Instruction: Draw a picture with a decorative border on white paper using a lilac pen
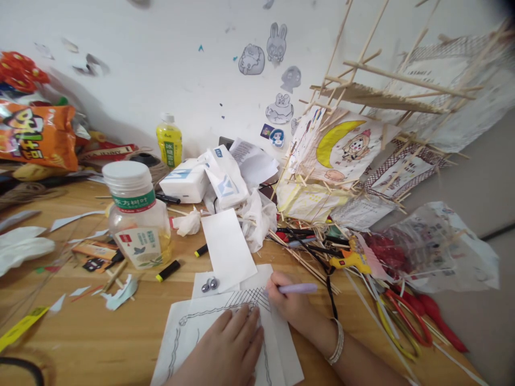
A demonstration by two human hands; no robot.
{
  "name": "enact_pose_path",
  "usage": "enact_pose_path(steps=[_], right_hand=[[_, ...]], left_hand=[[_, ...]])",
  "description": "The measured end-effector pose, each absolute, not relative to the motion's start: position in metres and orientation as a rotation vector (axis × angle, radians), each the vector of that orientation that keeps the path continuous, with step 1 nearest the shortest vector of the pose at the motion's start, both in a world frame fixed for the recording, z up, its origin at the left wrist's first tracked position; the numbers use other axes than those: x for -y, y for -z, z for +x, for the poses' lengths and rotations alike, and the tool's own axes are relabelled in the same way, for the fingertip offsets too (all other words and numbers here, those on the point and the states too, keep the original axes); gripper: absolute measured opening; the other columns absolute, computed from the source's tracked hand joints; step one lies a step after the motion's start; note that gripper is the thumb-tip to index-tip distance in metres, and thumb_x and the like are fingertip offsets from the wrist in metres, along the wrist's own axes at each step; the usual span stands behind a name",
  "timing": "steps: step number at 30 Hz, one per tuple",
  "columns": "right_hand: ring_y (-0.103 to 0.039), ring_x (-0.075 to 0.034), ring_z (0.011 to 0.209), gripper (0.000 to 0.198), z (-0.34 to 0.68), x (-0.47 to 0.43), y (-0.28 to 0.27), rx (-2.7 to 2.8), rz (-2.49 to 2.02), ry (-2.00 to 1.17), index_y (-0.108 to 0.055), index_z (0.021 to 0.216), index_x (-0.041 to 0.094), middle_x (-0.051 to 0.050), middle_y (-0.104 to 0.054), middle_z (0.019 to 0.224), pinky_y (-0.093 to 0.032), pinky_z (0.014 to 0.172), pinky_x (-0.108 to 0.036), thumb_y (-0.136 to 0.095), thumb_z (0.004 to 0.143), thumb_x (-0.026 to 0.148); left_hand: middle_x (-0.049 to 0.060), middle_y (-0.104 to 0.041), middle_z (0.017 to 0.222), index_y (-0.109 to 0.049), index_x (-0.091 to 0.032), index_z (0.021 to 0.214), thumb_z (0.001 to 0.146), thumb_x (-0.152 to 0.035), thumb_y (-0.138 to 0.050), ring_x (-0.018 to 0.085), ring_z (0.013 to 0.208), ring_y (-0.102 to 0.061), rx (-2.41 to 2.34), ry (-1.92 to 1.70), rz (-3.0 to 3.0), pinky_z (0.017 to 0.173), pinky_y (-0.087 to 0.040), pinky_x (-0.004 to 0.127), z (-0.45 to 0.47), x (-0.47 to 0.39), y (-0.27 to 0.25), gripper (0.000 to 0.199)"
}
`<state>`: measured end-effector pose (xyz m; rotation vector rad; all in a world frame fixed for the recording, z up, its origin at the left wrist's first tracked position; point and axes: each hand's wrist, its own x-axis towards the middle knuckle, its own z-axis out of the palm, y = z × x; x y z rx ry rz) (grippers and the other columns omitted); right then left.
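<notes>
A sheet of white paper (163, 348) lies in front of me, with a wavy double-line border and a crosshatched patch along its top edge. Flat on this sheet rests my left hand (231, 346), fingers stretched out and covering part of the drawing. My right hand (287, 300) is closed around a light purple pen (300, 288) at the paper's upper right, beside the crosshatching. The pen's tip is hidden by the fingers. Two shiny dark balls (210, 284) sit just above the border, close to a blank white card (227, 246).
A plastic bottle (140, 241) with some yellow liquid stands at left, near a black marker cap (168, 271). Tissue packs (185, 182) are behind. At right are a stick frame (346, 155) with drawn panels, a yellow glue gun (351, 262) and scissors (410, 321). Paper scraps litter the left.
</notes>
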<state>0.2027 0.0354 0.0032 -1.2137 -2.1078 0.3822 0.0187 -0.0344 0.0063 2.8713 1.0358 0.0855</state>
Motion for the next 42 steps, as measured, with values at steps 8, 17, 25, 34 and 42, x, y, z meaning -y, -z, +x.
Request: enact_pose_path(steps=[8, 17, 25, 34, 42], right_hand=[[-0.038, -0.012, 0.052, 0.030, 0.202, -0.034, -0.005, 2.131, -1.217, -0.422, -0.027, 0.058, 0.022, 0.005, -0.036, 0.053, -0.027, 0.050, -0.026, -0.039, 0.086, 0.020], [-0.039, -0.012, 0.053, 0.030, 0.202, -0.037, 0.001, 2.013, -1.243, -0.432, -0.028, 0.059, 0.023, 0.005, -0.037, 0.055, -0.029, 0.050, -0.025, -0.039, 0.087, 0.022], [-0.040, -0.013, 0.052, 0.029, 0.202, -0.035, -0.001, 1.902, -1.298, -0.425, -0.028, 0.060, 0.023, 0.005, -0.036, 0.054, -0.032, 0.050, -0.024, -0.036, 0.088, 0.024], [-0.042, -0.012, 0.054, 0.029, 0.205, -0.028, -0.014, 2.133, -1.175, -0.684, -0.029, 0.060, 0.022, 0.005, -0.038, 0.055, -0.032, 0.051, -0.024, -0.039, 0.087, 0.020], [-0.039, -0.012, 0.053, 0.030, 0.203, -0.028, -0.017, 2.232, -1.084, -0.579, -0.026, 0.059, 0.023, 0.005, -0.034, 0.054, -0.029, 0.051, -0.025, -0.038, 0.086, 0.020]], left_hand=[[0.020, -0.045, 0.141, -0.051, -0.010, 0.133, 0.085, -0.020, -0.057, 0.036, 0.128, -0.040, -1.023, -0.060, 2.879, 0.101, -0.036, 0.050, 0.019, 0.034, -0.008, 0.050], [0.019, -0.045, 0.141, -0.051, -0.012, 0.133, 0.089, -0.025, -0.053, 0.035, 0.130, -0.039, -1.035, -0.056, 2.829, 0.103, -0.034, 0.050, 0.020, 0.034, -0.010, 0.046], [0.018, -0.043, 0.142, -0.051, -0.011, 0.134, 0.085, -0.019, -0.055, 0.035, 0.129, -0.040, -1.028, -0.026, 2.862, 0.102, -0.036, 0.050, 0.019, 0.034, -0.010, 0.050], [0.020, -0.043, 0.142, -0.051, -0.007, 0.133, 0.078, -0.020, -0.062, 0.036, 0.129, -0.040, -0.999, -0.005, 2.849, 0.103, -0.035, 0.047, 0.018, 0.034, -0.020, 0.057], [0.019, -0.044, 0.142, -0.050, -0.008, 0.134, 0.080, -0.024, -0.065, 0.036, 0.131, -0.036, -1.043, -0.002, 2.840, 0.104, -0.034, 0.048, 0.020, 0.037, -0.015, 0.058]])
